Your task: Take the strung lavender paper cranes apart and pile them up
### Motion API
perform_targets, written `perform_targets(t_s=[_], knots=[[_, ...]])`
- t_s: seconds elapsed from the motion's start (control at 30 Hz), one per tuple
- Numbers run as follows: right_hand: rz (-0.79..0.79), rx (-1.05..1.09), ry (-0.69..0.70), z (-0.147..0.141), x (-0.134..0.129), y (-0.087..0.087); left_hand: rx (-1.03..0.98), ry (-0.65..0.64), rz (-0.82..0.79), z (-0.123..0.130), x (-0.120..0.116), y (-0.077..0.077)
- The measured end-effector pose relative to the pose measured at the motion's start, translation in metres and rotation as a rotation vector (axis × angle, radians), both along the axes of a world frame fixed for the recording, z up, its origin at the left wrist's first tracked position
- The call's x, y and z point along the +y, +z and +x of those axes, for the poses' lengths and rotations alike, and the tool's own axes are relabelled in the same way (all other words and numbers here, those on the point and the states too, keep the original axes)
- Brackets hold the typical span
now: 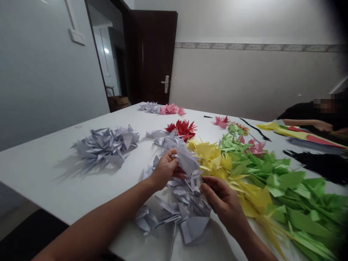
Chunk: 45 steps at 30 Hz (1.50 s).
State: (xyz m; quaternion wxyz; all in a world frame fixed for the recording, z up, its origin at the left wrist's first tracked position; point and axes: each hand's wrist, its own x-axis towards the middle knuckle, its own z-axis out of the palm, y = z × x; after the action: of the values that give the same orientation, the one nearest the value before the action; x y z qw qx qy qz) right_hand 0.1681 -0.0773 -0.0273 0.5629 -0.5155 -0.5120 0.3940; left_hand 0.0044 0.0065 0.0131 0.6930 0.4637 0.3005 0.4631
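My left hand (165, 169) pinches a pale lilac folded paper piece (188, 161) with pointed tips, raised over the pile. Close on its right, my right hand (225, 200) has thumb and forefinger pressed together around something thin and dark, too small to name. Beneath both hands lies a loose heap of lilac folded paper pieces (194, 228). Yellow folded paper pieces (210, 154) rest just beyond my right hand, with a long spread of green ones (290, 185) to their right.
A separate lilac heap (107, 146) stands left on the white table (43, 159). Red pieces (181, 129) and pink ones (170, 108) lie farther back. Black strands (318, 163) and coloured sheets (301, 134) are at right, near another person's arm (301, 123).
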Motion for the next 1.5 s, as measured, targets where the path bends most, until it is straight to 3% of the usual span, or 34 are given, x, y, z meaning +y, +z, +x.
perform_targets(t_s=[0.07, 0.17, 0.33, 0.5, 0.63, 0.73, 0.9, 1.0, 1.1, 1.17, 1.33, 1.5], knots=[[-0.005, -0.012, -0.013, 0.002, 0.001, -0.002, -0.033, 0.096, -0.002, -0.007, 0.013, 0.004], [-0.015, -0.029, -0.005, 0.003, 0.002, -0.005, -0.207, 0.356, -0.025, -0.028, 0.04, 0.015], [-0.031, -0.043, -0.001, 0.003, 0.002, -0.008, -0.564, 0.774, -0.077, -0.087, 0.079, 0.038], [-0.01, -0.029, 0.001, 0.003, 0.003, -0.009, -0.636, 0.866, -0.11, -0.123, 0.085, 0.04], [0.001, -0.04, -0.002, 0.004, 0.004, -0.008, -0.49, 0.81, -0.103, -0.116, 0.085, 0.031], [0.016, -0.043, -0.004, 0.004, 0.004, -0.006, -0.299, 0.671, -0.039, -0.108, 0.083, 0.025], [0.024, -0.071, -0.009, 0.003, 0.003, -0.004, 0.436, 0.147, 0.338, -0.1, 0.07, 0.015], [0.036, -0.083, -0.003, 0.002, 0.004, -0.005, 0.776, 0.022, 0.483, -0.096, 0.067, 0.008], [0.042, -0.103, -0.005, 0.002, 0.004, -0.006, 0.973, -0.025, 0.542, -0.092, 0.069, 0.003], [0.049, -0.119, -0.014, 0.001, 0.004, -0.006, 0.966, 0.001, 0.563, -0.087, 0.069, 0.002], [0.079, -0.157, 0.006, 0.0, 0.003, -0.005, 0.671, 0.266, 0.587, -0.058, 0.057, -0.003], [0.126, -0.167, 0.019, -0.001, 0.001, -0.006, 0.445, 0.191, 0.48, -0.029, 0.035, -0.014]])
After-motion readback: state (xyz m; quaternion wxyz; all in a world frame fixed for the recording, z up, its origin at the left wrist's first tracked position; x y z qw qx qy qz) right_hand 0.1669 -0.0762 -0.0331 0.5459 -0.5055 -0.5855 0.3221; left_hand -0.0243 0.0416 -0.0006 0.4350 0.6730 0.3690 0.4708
